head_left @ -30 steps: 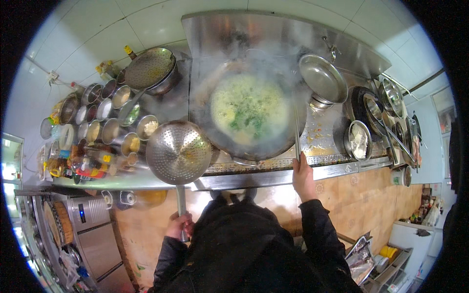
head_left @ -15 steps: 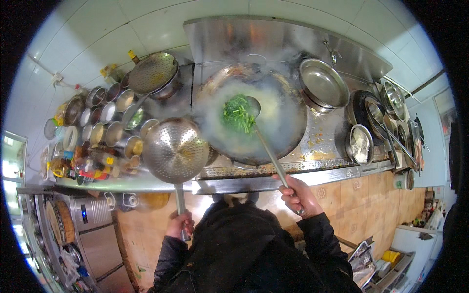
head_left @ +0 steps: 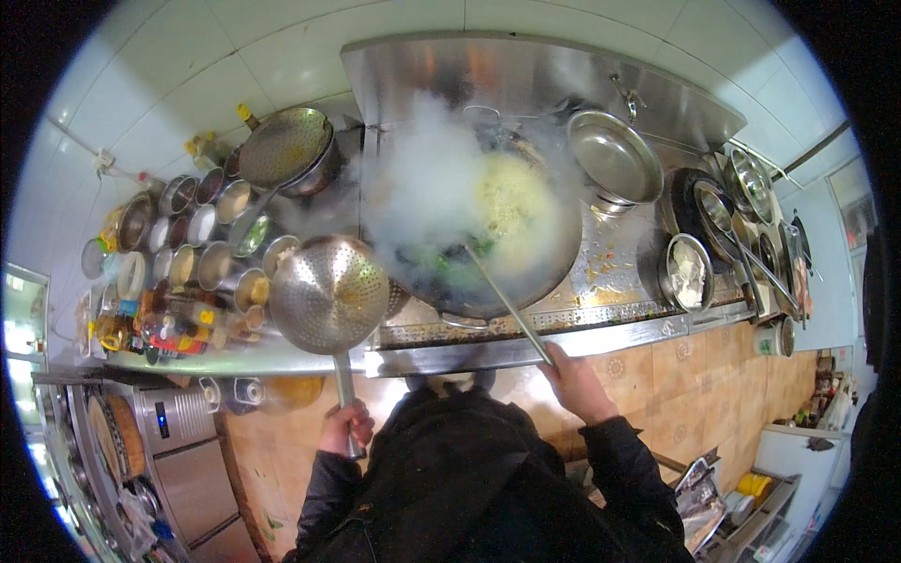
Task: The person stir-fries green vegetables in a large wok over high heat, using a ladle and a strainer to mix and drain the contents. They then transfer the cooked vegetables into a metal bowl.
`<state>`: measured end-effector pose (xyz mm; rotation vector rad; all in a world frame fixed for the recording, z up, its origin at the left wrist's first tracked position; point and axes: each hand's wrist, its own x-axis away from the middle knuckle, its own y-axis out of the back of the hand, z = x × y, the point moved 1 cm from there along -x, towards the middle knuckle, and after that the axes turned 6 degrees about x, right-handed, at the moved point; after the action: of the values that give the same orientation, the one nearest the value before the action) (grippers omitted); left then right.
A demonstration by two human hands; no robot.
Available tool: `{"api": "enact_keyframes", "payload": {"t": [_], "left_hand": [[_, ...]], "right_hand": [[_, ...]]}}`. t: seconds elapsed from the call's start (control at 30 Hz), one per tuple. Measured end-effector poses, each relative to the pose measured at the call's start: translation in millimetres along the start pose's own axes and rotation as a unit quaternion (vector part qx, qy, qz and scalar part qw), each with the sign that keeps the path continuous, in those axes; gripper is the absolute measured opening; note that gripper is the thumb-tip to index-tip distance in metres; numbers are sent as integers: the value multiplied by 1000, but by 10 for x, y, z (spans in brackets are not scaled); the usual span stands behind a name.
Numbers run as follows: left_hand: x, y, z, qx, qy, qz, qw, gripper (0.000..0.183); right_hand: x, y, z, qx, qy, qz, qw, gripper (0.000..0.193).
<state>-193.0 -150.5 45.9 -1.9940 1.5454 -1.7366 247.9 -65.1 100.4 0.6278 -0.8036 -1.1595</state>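
My left hand (head_left: 346, 429) is closed round the handle of a perforated metal skimmer (head_left: 330, 296), its bowl held over the counter edge left of the wok. In my right hand (head_left: 576, 383) is the long handle of a ladle (head_left: 511, 310), which slants into the large wok (head_left: 563, 272). The ladle's bowl is hidden by steam and greens. Chopped green vegetables (head_left: 449, 267) lie low on the wok's left side, partly veiled by thick white steam. Pale yellow bubbling liquid (head_left: 516, 211) shows to their right.
Several seasoning bowls (head_left: 216, 263) and bottles crowd the left counter, near a round strainer on a pot (head_left: 286, 150). Right of the wok stand a metal basin (head_left: 615, 159), a bowl of white food (head_left: 688, 272) and more pans. A tap (head_left: 631, 98) juts from behind.
The ladle and greens have gone from mid-wok down toward its near left side. My right hand has shifted slightly, and steam has thickened. The skimmer stays nearly in place.
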Motion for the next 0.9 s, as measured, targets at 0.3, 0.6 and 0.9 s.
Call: {"api": "enact_keyframes", "payload": {"t": [0.3,0.6,0.9], "left_hand": [[138,-3,158,-34,20,-10,999,22],[127,151,329,-96,40,-34,994,12],[166,59,330,-62,54,-10,997,10]], "right_hand": [[-644,124,89,-57,-66,-158,984,37],[-959,-113,130,-409,-177,26,895,43],[-200,82,301,-795,-200,224,528,48]]}}
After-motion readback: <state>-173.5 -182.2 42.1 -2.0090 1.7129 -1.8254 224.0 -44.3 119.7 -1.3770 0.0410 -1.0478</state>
